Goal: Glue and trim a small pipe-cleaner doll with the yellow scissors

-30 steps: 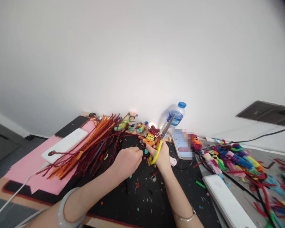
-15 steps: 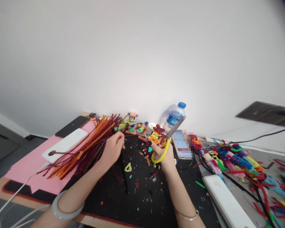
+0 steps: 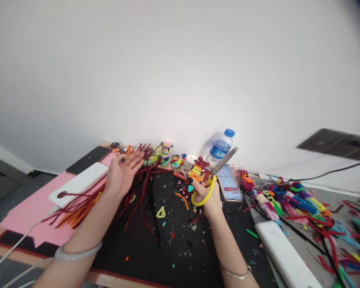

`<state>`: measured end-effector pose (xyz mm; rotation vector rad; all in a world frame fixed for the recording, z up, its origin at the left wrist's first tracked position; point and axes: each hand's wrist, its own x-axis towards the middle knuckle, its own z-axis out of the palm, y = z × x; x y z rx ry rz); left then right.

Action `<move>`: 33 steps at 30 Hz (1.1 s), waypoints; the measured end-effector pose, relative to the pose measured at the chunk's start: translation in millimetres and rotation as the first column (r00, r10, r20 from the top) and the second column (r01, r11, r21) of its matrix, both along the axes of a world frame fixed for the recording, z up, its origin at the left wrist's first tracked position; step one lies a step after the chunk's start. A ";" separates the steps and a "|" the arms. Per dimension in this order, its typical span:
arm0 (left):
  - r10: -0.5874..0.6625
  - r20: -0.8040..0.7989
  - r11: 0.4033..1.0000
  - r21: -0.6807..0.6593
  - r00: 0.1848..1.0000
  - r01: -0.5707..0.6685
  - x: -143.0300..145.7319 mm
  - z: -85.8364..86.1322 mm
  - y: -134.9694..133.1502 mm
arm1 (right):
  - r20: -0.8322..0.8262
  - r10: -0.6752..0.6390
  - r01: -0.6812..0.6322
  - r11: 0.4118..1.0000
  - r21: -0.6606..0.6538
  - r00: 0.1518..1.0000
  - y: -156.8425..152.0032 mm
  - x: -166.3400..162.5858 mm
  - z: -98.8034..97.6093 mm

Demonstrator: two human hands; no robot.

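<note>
My left hand (image 3: 122,172) is open, palm turned up and fingers stretched out, over a bundle of dark red and orange glittery pipe cleaners (image 3: 144,192). It partly hides the bundle. In my right hand (image 3: 208,198) are scissors (image 3: 204,197) with yellow handles, their blades pointing up and to the right. At the thumb of the same hand is a small pipe-cleaner doll (image 3: 195,175) with a yellow face, orange body and dark red curls; the fingers behind it are hidden, but it seems held there too.
Scraps, including a yellow-green loop (image 3: 161,212), litter the black mat (image 3: 180,268). Behind stand a water bottle (image 3: 220,148), a white cup (image 3: 191,159) and small dolls (image 3: 167,154). A phone (image 3: 228,186) lies right; white power banks (image 3: 79,184) and pink paper (image 3: 36,208) lie left.
My left hand has moved left and turned from curled to palm up with fingers spread. Several dark red pipe cleaners now fan out on the mat. My right hand has hardly moved.
</note>
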<state>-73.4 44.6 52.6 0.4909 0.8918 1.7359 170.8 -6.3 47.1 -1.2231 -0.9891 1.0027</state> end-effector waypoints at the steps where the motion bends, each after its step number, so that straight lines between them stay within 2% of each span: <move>1: -0.120 0.050 0.992 -0.020 0.992 0.121 0.7 2.0 -2.3 | 0.003 0.003 -0.003 1.000 -0.001 1.000 0.2 0.2 -0.4; 2: -0.250 0.063 0.966 -0.045 0.966 0.253 1.3 3.9 -5.4 | 0.004 0.006 -0.006 1.000 -0.004 1.000 0.6 0.5 -1.0; 3: -0.392 0.038 0.916 -0.074 0.919 0.394 1.7 5.6 -9.0 | 0.000 0.008 -0.008 1.000 -0.008 1.000 1.1 1.1 -1.9; 5: -0.642 -0.140 0.764 -0.199 0.754 0.613 1.7 7.5 -16.5 | -0.023 0.003 -0.004 1.000 -0.018 1.000 2.4 3.2 -4.6; 6: -0.711 -0.278 0.703 -0.292 0.646 0.649 1.1 7.5 -19.7 | -0.032 -0.003 0.003 1.000 -0.020 0.999 3.3 4.5 -6.3; 7: -0.749 -0.431 0.659 -0.404 0.504 0.634 -0.2 6.9 -22.1 | -0.036 -0.012 0.011 1.000 -0.018 0.999 4.3 6.1 -8.0; 8: -0.750 -0.571 0.643 -0.512 0.333 0.570 -2.4 5.8 -23.3 | -0.030 -0.020 0.020 1.000 -0.014 0.999 5.3 7.8 -9.6; 9: -0.725 -0.671 0.651 -0.595 0.156 0.470 -5.5 4.6 -23.4 | -0.018 -0.029 0.029 1.000 -0.010 0.999 6.2 9.5 -10.8; 10: -0.677 -0.736 0.686 -0.642 -0.024 0.343 -9.7 3.3 -22.3 | 0.000 -0.037 0.037 0.999 -0.004 0.999 7.1 11.2 -11.7; 11: -0.644 -0.758 0.721 -0.646 -0.104 0.249 -14.7 2.3 -20.3 | 0.019 -0.042 0.042 0.999 0.003 0.999 7.9 12.8 -12.0; 14: -0.581 -0.788 0.807 -0.591 -0.205 -0.017 -31.0 3.3 -11.8 | 0.069 -0.059 0.057 0.998 0.032 0.996 8.9 16.6 -10.6; 16: -0.572 -0.787 0.820 -0.557 -0.232 -0.135 -37.9 7.6 -7.8 | 0.070 -0.059 0.056 0.998 0.041 0.996 8.6 18.0 -8.5; 18: -0.545 -0.799 0.838 -0.507 -0.255 -0.204 -37.3 13.6 -7.3 | 0.042 -0.056 0.055 0.998 0.034 0.998 7.6 18.5 -6.5; 19: -0.516 -0.816 0.856 -0.477 -0.260 -0.200 -33.7 16.7 -8.5 | 0.027 -0.054 0.053 0.998 0.032 0.998 7.1 18.5 -5.6; 20: -0.467 -0.847 0.884 -0.443 -0.255 -0.146 -28.0 19.3 -10.7 | 0.017 -0.056 0.055 0.998 0.037 0.998 6.7 18.3 -4.8; 22: -0.361 -0.916 0.925 -0.376 -0.173 0.062 -11.1 22.5 -17.7 | 0.013 -0.059 0.058 0.996 0.062 0.998 6.0 17.7 -4.0; 24: -0.332 -0.940 0.897 -0.341 -0.078 0.283 10.1 21.6 -27.0 | -0.001 -0.061 0.061 0.995 0.078 0.998 5.6 16.9 -4.0; 26: -0.339 -0.940 0.847 -0.325 -0.045 0.420 32.1 16.5 -36.7 | -0.015 -0.051 0.052 0.997 0.059 0.999 5.2 15.8 -4.5; 28: -0.343 -0.938 0.810 -0.326 -0.056 0.488 51.6 9.0 -44.7 | -0.022 -0.021 0.021 1.000 0.017 1.000 4.9 14.3 -5.3; 33: -0.211 -0.968 0.809 -0.250 -0.133 0.533 78.4 -4.7 -50.5 | -0.008 0.019 -0.019 1.000 -0.003 1.000 4.4 10.7 -8.7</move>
